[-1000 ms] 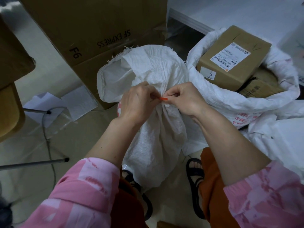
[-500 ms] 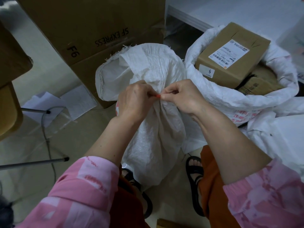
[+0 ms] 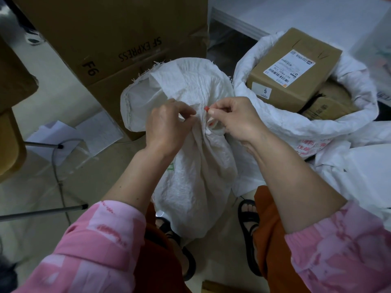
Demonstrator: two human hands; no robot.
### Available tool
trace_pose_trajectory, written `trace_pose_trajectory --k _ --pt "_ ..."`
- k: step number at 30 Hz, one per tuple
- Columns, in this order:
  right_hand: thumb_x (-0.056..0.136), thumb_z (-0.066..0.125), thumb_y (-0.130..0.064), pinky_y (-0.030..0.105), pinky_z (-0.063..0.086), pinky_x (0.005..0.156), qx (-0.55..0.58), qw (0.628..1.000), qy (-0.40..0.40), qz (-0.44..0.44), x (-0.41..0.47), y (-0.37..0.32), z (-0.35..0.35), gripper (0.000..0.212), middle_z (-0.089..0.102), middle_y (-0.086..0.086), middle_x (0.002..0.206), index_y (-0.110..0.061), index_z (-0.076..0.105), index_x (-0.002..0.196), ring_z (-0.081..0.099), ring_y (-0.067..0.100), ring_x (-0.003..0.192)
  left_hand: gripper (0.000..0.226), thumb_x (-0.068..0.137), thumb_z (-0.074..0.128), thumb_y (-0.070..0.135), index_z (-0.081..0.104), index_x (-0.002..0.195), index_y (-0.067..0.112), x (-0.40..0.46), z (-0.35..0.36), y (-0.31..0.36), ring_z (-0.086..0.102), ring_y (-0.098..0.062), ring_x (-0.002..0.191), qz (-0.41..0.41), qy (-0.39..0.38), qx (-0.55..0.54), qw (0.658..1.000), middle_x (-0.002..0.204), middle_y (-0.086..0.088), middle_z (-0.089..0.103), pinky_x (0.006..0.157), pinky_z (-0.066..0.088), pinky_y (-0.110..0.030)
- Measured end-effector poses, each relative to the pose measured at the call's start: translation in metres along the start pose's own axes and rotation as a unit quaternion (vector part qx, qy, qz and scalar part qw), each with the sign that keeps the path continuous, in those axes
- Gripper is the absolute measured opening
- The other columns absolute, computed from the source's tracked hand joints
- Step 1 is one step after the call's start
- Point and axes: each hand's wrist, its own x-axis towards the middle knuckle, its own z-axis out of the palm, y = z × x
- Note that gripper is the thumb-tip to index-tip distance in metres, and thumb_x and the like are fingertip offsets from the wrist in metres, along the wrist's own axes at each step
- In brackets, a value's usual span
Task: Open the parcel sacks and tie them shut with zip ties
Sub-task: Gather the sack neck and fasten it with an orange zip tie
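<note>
A: Centre of the floor, a white woven sack (image 3: 196, 166) stands upright, its neck bunched tight into pleats.

B: And above that neck the loose top flares open, frayed threads along its rim. See the orange zip tie (image 3: 206, 108)?

A: Just a small orange tip shows at the gathered neck, with a bit more orange lower in the folds.

B: Just beside it, towards the right edge, a second white sack (image 3: 296, 125) sits wide open, rim rolled down, red print on its side.
</note>
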Motion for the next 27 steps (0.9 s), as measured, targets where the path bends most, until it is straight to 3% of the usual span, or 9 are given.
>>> trace_pose_trajectory --k 5,8,11,13,15,18,24,27 --pt "0.097 0.049 -0.01 0.022 0.037 0.049 0.127 0.991 0.052 -0.007 -0.014 -0.003 -0.013 0.016 0.056 -0.002 0.063 -0.011 0.059 0.084 0.044 0.005 0.049 0.019 0.088 0.065 0.022 0.069 0.106 0.022 -0.013 -0.003 0.018 0.054 0.0 0.065 -0.002 0.016 -0.08 0.997 0.097 0.011 0.064 0.072 0.052 -0.027" --pt "0.098 0.045 -0.005 0.023 0.036 0.045 0.215 0.974 0.063 -0.03 -0.036 -0.008 -0.027 0.014 0.061 0.001 0.066 -0.011 0.053 0.089 0.045 0.008 0.048 0.027 0.09 0.062 0.021 0.065 0.117 0.022 -0.027 -0.004 0.041 0.05 0.005 0.058 0.007 -0.049 -0.133 0.99 0.105 0.011 0.062 0.064 0.045 -0.014" --pt "0.095 0.048 0.0 0.025 0.04 0.047 0.24 0.966 0.079 -0.047 -0.061 -0.011 -0.043 0.019 0.061 0.006 0.067 -0.014 0.052 0.107 0.048 0.011 0.05 0.024 0.091 0.061 0.017 0.068 0.113 0.01 -0.044 -0.006 0.074 0.054 0.008 0.056 0.006 -0.149 -0.261 0.954 0.083 0.008 0.065 0.056 0.04 -0.008" --pt "0.094 0.047 0.002 0.024 0.044 0.048 0.246 0.964 0.09 -0.055 -0.078 -0.011 -0.057 0.027 0.063 0.008 0.07 -0.015 0.053 0.115 0.052 0.013 0.052 0.016 0.089 0.063 0.013 0.073 0.098 0.005 -0.057 -0.008 0.093 0.062 -0.006 0.064 0.003 -0.173 -0.317 0.932 0.075 -0.001 0.068 0.063 0.051 -0.021" --pt "0.095 0.047 0.001 0.023 0.044 0.048 0.248 0.961 0.108 -0.055 -0.096 -0.011 -0.072 0.023 0.067 0.01 0.074 -0.008 0.057 0.113 0.055 0.014 0.053 0.014 0.088 0.065 0.016 0.075 0.084 0.007 -0.068 -0.01 0.107 0.061 -0.022 0.065 -0.008 -0.166 -0.321 0.932 0.073 -0.008 0.07 0.067 0.05 -0.03" --pt "0.095 0.049 -0.001 0.021 0.044 0.046 0.253 0.952 0.167 -0.037 -0.119 -0.012 -0.096 0.013 0.071 0.01 0.077 -0.008 0.059 0.101 0.058 0.013 0.053 0.012 0.086 0.068 0.019 0.075 0.079 0.013 -0.078 -0.017 0.124 0.059 -0.014 0.063 -0.03 -0.16 -0.315 0.935 0.07 -0.004 0.069 0.065 0.048 -0.025" --pt "0.094 0.049 -0.005 0.02 0.041 0.043 0.275 0.915 0.294 -0.034 -0.158 -0.013 -0.144 0.012 0.073 0.006 0.08 -0.002 0.056 0.103 0.062 0.014 0.055 0.005 0.081 0.074 0.02 0.075 0.076 0.018 -0.09 -0.031 0.165 0.068 -0.021 0.083 -0.073 -0.155 -0.292 0.941 0.08 -0.005 0.072 0.077 0.055 -0.031" --pt "0.09 0.056 -0.001 0.02 0.042 0.044 0.287 0.892 0.345 -0.061 -0.174 -0.015 -0.169 0.008 0.07 0.006 0.075 -0.007 0.06 0.088 0.061 0.014 0.057 0.008 0.077 0.077 0.021 0.075 0.072 0.017 -0.091 -0.032 0.182 0.067 -0.015 0.081 -0.108 -0.145 -0.27 0.946 0.075 0.001 0.072 0.078 0.054 -0.029"
